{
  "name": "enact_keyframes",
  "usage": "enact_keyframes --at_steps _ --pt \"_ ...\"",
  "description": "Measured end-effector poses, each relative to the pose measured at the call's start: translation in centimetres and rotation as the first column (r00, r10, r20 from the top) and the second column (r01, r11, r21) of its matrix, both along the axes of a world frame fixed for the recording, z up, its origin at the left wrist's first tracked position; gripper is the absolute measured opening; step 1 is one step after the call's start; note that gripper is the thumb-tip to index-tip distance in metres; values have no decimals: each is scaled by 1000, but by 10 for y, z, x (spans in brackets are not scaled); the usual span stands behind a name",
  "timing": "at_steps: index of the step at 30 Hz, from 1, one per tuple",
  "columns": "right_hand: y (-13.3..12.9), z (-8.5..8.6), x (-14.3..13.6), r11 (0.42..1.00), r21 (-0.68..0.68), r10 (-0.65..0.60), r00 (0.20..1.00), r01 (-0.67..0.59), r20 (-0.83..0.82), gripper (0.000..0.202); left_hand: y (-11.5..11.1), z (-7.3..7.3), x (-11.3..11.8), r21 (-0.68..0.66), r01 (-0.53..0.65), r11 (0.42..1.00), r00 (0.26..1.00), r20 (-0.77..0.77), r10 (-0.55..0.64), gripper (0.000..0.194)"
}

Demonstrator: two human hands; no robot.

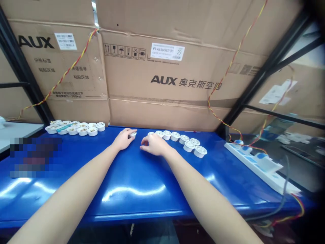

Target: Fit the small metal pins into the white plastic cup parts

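Observation:
At the back of the blue tabletop, my left hand [124, 139] has its fingers around a small round white tub [133, 134], which is partly covered by them. Just to the right, my right hand [153, 144] is curved with thumb and fingers apart, and I see nothing between them. It is nearest to the left end of a row of similar white tubs [167, 135], partly hiding the end one. That row runs along the back edge and bends toward me on the right, with a nearer tub [200, 151] at its end.
More white tubs [82, 130], some showing brownish contents, stand in rows at the back left, with a teal strip [64, 127] across them. Behind rises a cardboard wall [162, 113]. A white power strip [261, 167] with plugs lies at the right; twisted red-yellow wires [228, 64] hang down.

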State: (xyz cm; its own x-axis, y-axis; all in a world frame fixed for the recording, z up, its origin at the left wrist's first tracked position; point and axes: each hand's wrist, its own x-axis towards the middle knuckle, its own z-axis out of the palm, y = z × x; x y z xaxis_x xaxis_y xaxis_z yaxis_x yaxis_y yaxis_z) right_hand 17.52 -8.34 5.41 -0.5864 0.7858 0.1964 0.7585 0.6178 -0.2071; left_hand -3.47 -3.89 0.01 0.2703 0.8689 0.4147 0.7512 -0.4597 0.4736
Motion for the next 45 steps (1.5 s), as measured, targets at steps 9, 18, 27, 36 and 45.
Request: enact_keyframes --at_steps 9,18,27,36,45 --pt "4 -13 -5 993 -114 15 999 -20 -46 14 -17 11 -6 -5 62 998 991 116 -61 42" --pt "5 -16 -8 930 -365 -135 969 51 -208 6 -24 16 -1 59 189 980 973 122 -195 50" --pt "5 -11 -12 970 -191 -236 787 152 -570 19 -30 20 5 93 274 957 961 9 -276 36" --pt "3 -11 -15 951 -212 -302 810 223 -503 19 -35 19 15 69 232 970 971 -68 -227 56" --pt "4 -12 -13 935 -279 -336 797 218 -502 26 -39 21 17 48 250 967 968 -21 -249 50"
